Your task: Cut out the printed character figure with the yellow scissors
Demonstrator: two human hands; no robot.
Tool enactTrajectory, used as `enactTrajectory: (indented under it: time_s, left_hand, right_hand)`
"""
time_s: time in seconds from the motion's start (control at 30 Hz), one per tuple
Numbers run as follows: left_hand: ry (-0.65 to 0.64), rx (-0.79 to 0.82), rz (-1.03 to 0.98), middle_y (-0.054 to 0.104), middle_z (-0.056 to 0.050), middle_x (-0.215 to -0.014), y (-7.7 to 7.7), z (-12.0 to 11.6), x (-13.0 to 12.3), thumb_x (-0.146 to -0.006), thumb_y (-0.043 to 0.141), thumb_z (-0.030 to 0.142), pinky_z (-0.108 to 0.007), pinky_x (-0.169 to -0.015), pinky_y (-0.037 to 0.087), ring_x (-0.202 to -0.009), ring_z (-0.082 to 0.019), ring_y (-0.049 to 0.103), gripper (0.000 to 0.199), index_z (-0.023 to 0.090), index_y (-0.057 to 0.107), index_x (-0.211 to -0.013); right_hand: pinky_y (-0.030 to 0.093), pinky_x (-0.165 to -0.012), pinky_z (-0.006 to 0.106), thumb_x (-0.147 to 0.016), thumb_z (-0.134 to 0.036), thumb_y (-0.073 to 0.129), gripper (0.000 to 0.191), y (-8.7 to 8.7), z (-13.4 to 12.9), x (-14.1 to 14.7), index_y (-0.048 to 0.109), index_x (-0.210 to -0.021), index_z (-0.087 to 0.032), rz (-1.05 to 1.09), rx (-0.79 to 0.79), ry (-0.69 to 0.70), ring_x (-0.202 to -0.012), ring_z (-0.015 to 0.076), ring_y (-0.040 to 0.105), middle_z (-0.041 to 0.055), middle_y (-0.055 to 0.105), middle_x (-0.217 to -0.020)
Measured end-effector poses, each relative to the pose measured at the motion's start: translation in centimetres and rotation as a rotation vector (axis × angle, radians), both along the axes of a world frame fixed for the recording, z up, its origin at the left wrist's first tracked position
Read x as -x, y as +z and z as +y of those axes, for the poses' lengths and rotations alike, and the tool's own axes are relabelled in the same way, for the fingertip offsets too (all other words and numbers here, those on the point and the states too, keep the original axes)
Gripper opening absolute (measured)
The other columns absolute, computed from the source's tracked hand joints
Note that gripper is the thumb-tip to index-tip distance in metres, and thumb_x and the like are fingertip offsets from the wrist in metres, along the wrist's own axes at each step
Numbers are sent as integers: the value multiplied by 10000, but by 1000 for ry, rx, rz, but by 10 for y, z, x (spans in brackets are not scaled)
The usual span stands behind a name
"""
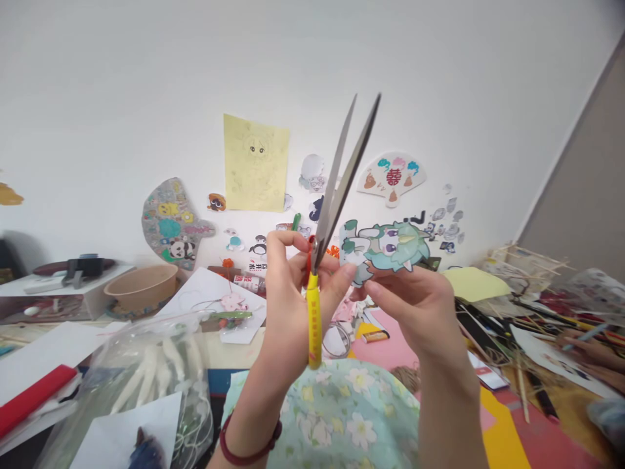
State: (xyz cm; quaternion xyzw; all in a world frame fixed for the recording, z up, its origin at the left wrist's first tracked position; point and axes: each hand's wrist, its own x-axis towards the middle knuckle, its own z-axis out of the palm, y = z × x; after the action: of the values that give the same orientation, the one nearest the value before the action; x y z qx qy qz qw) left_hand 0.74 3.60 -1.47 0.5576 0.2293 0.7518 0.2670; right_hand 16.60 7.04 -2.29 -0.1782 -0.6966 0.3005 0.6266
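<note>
Mint-green and white cutout, paper or thin card by its look: lies on its side between the two hands, just right of centre, head end toward 3 o'clock. Curved outline, flat printed face, slight sheen. Likely very light, bendable, easily creased or torn at narrow parts; best taken by the broad lower edge. Right hand: closed in a pinch on that edge. Left hand: wrapped about the scissors, thumb tip at the cutout's 8 o'clock edge. Scissors: long grey metal blades, parted, tips toward 1 o'clock; yellow sleeve with red lettering, toward 6 o'clock. Probably stiff, heavier than the cutout, sharp; safest hold, the sleeve. Floral cloth, soft, at 6 o'clock. Bowl, tan, round, smooth, at 9 o'clock.
</note>
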Motion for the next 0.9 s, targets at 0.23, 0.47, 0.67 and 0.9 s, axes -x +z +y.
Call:
enactTrajectory:
  time_s: [0.23, 0.47, 0.67, 0.9]
  left_hand:
    - [-9, -27, 30, 620, 91, -748, 1, -3, -4, -836, 791, 211, -166, -573, 500, -627, -54, 631, 422, 259, 404, -996]
    - [65, -72, 50, 607, 89, -719, -1, 0, 0, -796, 832, 249, -162, -516, 455, -578, -57, 573, 473, 267, 399, -988]
    - [93, -76, 57, 612, 81, -720, 0, 1, 2, -807, 821, 262, -172, -518, 439, -576, -60, 561, 456, 266, 406, -995]
    - [80, -77, 68, 631, 72, -749, 0, -3, 0, -823, 795, 211, -170, -530, 472, -607, -64, 613, 427, 256, 408, -999]
  right_hand:
    - [623, -619, 292, -818, -209, 801, 109, 0, -2, 0, 800, -913, -263, 1, -25, 12, -676, 176, 743, 6, 782, -791]
    - [631, -637, 220, -844, -125, 739, 186, 3, -1, -5, 809, -905, -285, -10, -11, -25, -663, 136, 750, -22, 785, -763]
    - [630, -595, 181, -816, -126, 762, 191, 4, -2, -5, 813, -851, -306, -12, 14, -63, -629, 123, 755, -44, 788, -733]
    - [660, -575, 225, -753, -209, 865, 86, 0, -4, -1, 812, -762, -276, 12, 105, -43, -579, 171, 766, -26, 772, -637]
